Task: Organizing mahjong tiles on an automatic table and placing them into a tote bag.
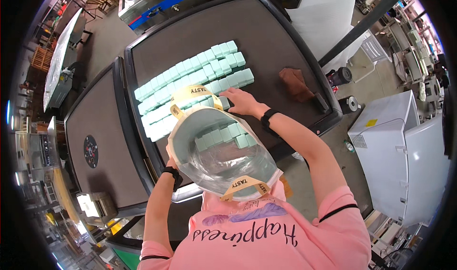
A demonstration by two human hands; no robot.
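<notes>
A pale bag (178, 137) with yellow printed ribbon handles stands open against my front, tilted toward me. Clear plastic lines its inside, and several small mint-green boxes (216, 136) lie in it. My left hand (171, 158) grips the bag's left side; its fingers are partly hidden behind the bag. Beyond the bag's far rim, my right hand (243, 101) has its fingers and thumb around a mint-green box (223, 102) at the end of the nearest row. Rows of matching boxes (190, 65) stand side by side on the dark tabletop (190, 34).
A crumpled brown cloth (296, 83) and a small dark block (320, 102) lie at the table's right. A second dark table (102, 122) stands left. White cabinets (390, 146) are at the right, and a steel appliance with a blue strip (176, 1) lies beyond the table.
</notes>
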